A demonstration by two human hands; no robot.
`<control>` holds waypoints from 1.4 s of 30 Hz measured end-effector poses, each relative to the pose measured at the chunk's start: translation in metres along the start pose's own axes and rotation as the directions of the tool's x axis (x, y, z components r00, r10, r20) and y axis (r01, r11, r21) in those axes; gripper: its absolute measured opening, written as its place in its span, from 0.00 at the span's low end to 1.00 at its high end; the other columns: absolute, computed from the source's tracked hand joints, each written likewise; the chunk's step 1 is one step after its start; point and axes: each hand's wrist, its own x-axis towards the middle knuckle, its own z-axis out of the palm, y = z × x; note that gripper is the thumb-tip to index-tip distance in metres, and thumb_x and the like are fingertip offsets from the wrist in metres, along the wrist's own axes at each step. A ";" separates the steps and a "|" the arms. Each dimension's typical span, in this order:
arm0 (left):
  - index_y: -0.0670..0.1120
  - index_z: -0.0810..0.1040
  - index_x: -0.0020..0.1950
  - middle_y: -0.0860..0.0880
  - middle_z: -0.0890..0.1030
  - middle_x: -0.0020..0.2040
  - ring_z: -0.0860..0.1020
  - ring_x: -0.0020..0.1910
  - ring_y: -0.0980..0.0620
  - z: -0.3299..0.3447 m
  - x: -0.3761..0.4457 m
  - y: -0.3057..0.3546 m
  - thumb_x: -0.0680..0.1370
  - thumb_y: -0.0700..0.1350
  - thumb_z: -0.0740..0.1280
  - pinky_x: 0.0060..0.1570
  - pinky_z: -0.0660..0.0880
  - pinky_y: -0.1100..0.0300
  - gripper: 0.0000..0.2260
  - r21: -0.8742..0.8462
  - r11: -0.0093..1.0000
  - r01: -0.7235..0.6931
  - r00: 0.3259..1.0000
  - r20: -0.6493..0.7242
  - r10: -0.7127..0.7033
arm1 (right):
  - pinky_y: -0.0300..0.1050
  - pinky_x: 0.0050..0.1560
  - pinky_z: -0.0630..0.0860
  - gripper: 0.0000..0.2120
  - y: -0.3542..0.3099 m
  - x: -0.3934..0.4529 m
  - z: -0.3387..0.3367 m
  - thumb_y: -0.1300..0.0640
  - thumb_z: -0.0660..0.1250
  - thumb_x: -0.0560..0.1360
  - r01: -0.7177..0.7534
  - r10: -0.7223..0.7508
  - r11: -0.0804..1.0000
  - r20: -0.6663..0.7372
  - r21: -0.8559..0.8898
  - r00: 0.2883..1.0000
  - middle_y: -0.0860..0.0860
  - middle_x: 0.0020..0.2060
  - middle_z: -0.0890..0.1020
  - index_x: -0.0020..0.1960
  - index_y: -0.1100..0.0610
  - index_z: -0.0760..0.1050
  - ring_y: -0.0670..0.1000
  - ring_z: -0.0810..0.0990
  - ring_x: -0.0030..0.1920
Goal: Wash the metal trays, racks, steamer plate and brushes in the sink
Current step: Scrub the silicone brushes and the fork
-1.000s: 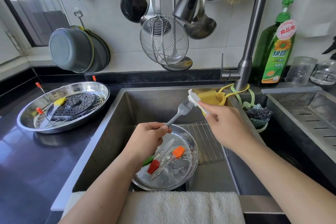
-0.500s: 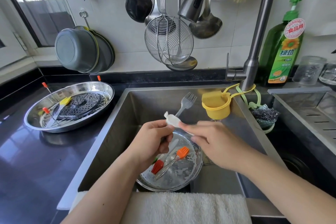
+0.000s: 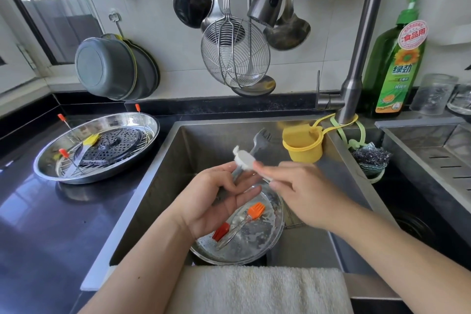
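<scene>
From the head camera, the left hand (image 3: pixel 219 201) loosely cradles a grey brush (image 3: pixel 254 146) over the sink (image 3: pixel 204 140), while the right hand (image 3: pixel 303 194) pinches a small white scrubber (image 3: pixel 244 158), blurred, perhaps a sponge, against its handle. Below, a wet tray (image 3: pixel 257 242) holds orange and red brushes (image 3: pixel 256 210). On the worktop (image 3: pixel 38 224), another tray (image 3: pixel 150 126) with rack and steamer plate (image 3: pixel 114 143) looks unwashed; most remains.

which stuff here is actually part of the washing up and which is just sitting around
Part of the job:
grey brush, held by left hand
white scrubber, in right hand
tray in the sink with orange brush
tray on the counter with steamer plate

Lying about:
soap bottle
yellow cup
hanging skimmer
towel
</scene>
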 end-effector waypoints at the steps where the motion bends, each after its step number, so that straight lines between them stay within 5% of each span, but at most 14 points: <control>1: 0.31 0.72 0.72 0.34 0.75 0.72 0.75 0.72 0.38 0.000 -0.001 0.001 0.66 0.29 0.55 0.73 0.71 0.42 0.33 -0.065 0.998 -0.016 1.000 -0.003 0.016 | 0.34 0.44 0.71 0.25 -0.011 -0.007 0.005 0.62 0.66 0.81 0.064 -0.067 0.996 0.068 0.056 0.995 0.33 0.41 0.76 0.73 0.41 0.71 0.37 0.75 0.44; 3: 0.30 0.68 0.74 0.33 0.72 0.74 0.72 0.74 0.35 0.001 -0.002 0.003 0.66 0.33 0.56 0.75 0.68 0.40 0.35 -0.202 0.977 -0.063 0.998 0.008 0.066 | 0.30 0.44 0.69 0.24 -0.014 -0.005 0.008 0.63 0.67 0.81 0.115 -0.119 0.991 0.071 0.062 0.990 0.28 0.42 0.76 0.72 0.43 0.72 0.34 0.75 0.45; 6: 0.30 0.65 0.76 0.32 0.70 0.75 0.70 0.75 0.35 0.011 -0.006 0.004 0.76 0.46 0.58 0.77 0.64 0.40 0.31 -0.297 0.948 -0.112 0.993 0.005 0.119 | 0.40 0.39 0.69 0.25 -0.008 0.006 0.006 0.61 0.67 0.81 0.036 -0.037 0.999 -0.064 -0.014 0.997 0.39 0.36 0.73 0.72 0.38 0.72 0.42 0.73 0.40; 10: 0.32 0.69 0.74 0.33 0.77 0.70 0.76 0.71 0.36 0.015 -0.008 0.004 0.83 0.62 0.55 0.75 0.66 0.41 0.35 -0.288 0.949 -0.128 0.989 -0.109 0.101 | 0.39 0.44 0.73 0.26 -0.036 -0.013 0.019 0.59 0.64 0.82 0.244 -0.259 0.964 0.180 0.101 0.949 0.39 0.39 0.74 0.73 0.35 0.69 0.44 0.74 0.42; 12: 0.32 0.68 0.75 0.34 0.75 0.72 0.74 0.72 0.36 0.015 -0.009 0.005 0.83 0.65 0.54 0.77 0.64 0.40 0.38 -0.321 0.937 -0.139 0.989 -0.087 0.117 | 0.33 0.43 0.70 0.25 -0.022 -0.005 0.013 0.61 0.65 0.82 0.227 -0.227 0.974 0.074 0.005 0.971 0.37 0.40 0.74 0.73 0.37 0.71 0.39 0.74 0.42; 15: 0.33 0.67 0.77 0.36 0.73 0.74 0.73 0.74 0.37 0.016 -0.008 0.005 0.82 0.68 0.54 0.78 0.63 0.41 0.40 -0.351 0.925 -0.147 0.989 -0.060 0.135 | 0.39 0.39 0.69 0.24 -0.016 0.004 0.005 0.59 0.65 0.81 0.151 -0.157 0.985 -0.067 -0.087 0.985 0.39 0.38 0.72 0.72 0.38 0.72 0.41 0.72 0.39; 19: 0.33 0.69 0.76 0.37 0.74 0.74 0.74 0.73 0.37 0.014 -0.010 0.008 0.81 0.71 0.51 0.78 0.62 0.42 0.43 -0.374 0.909 -0.184 0.983 -0.098 0.158 | 0.36 0.42 0.70 0.24 -0.039 -0.012 0.017 0.59 0.64 0.83 0.305 -0.308 0.951 0.144 0.043 0.940 0.39 0.38 0.72 0.73 0.38 0.71 0.42 0.73 0.41; 23: 0.35 0.68 0.76 0.38 0.76 0.73 0.75 0.71 0.36 0.013 -0.009 0.007 0.82 0.70 0.50 0.77 0.62 0.40 0.41 -0.375 0.903 -0.211 0.976 -0.124 0.177 | 0.39 0.38 0.68 0.24 -0.021 0.001 0.010 0.60 0.66 0.81 0.162 -0.168 0.982 -0.059 -0.098 0.984 0.40 0.37 0.71 0.72 0.38 0.73 0.45 0.72 0.38; 27: 0.36 0.66 0.77 0.37 0.76 0.73 0.75 0.71 0.34 0.011 -0.008 0.007 0.82 0.70 0.50 0.77 0.62 0.39 0.40 -0.370 0.900 -0.230 0.971 -0.150 0.186 | 0.40 0.42 0.75 0.23 -0.044 -0.016 0.020 0.60 0.64 0.81 0.292 -0.291 0.956 0.104 0.012 0.951 0.38 0.41 0.74 0.73 0.42 0.73 0.43 0.76 0.41; 29: 0.36 0.67 0.77 0.38 0.75 0.73 0.75 0.71 0.34 0.010 -0.008 0.007 0.83 0.69 0.50 0.77 0.63 0.39 0.39 -0.361 0.901 -0.241 0.968 -0.160 0.195 | 0.40 0.38 0.72 0.24 -0.033 -0.007 0.017 0.60 0.65 0.81 0.241 -0.240 0.969 0.022 -0.061 0.970 0.38 0.39 0.71 0.73 0.41 0.73 0.43 0.73 0.39; 32: 0.38 0.69 0.77 0.40 0.77 0.69 0.75 0.71 0.35 0.014 -0.006 0.005 0.86 0.59 0.53 0.74 0.68 0.39 0.29 -0.293 0.925 -0.242 0.962 -0.195 0.190 | 0.37 0.34 0.64 0.25 -0.022 0.000 0.012 0.60 0.67 0.81 0.155 -0.164 0.978 -0.061 -0.136 0.984 0.39 0.36 0.68 0.73 0.39 0.72 0.43 0.70 0.36; 36: 0.38 0.73 0.75 0.40 0.80 0.64 0.80 0.64 0.38 0.017 -0.007 0.008 0.84 0.41 0.60 0.69 0.74 0.43 0.19 -0.208 0.945 -0.254 0.953 -0.224 0.206 | 0.39 0.37 0.69 0.26 -0.023 -0.009 0.014 0.61 0.67 0.81 0.129 -0.130 0.992 -0.034 -0.015 0.991 0.43 0.35 0.70 0.73 0.37 0.71 0.47 0.72 0.39; 42: 0.36 0.73 0.73 0.38 0.82 0.63 0.81 0.66 0.40 0.013 -0.005 0.006 0.85 0.36 0.55 0.68 0.75 0.46 0.17 -0.151 0.951 -0.270 0.934 -0.280 0.221 | 0.39 0.36 0.69 0.28 -0.013 -0.004 0.016 0.62 0.67 0.80 0.053 -0.047 0.998 -0.138 0.036 0.989 0.44 0.36 0.74 0.73 0.36 0.69 0.46 0.73 0.38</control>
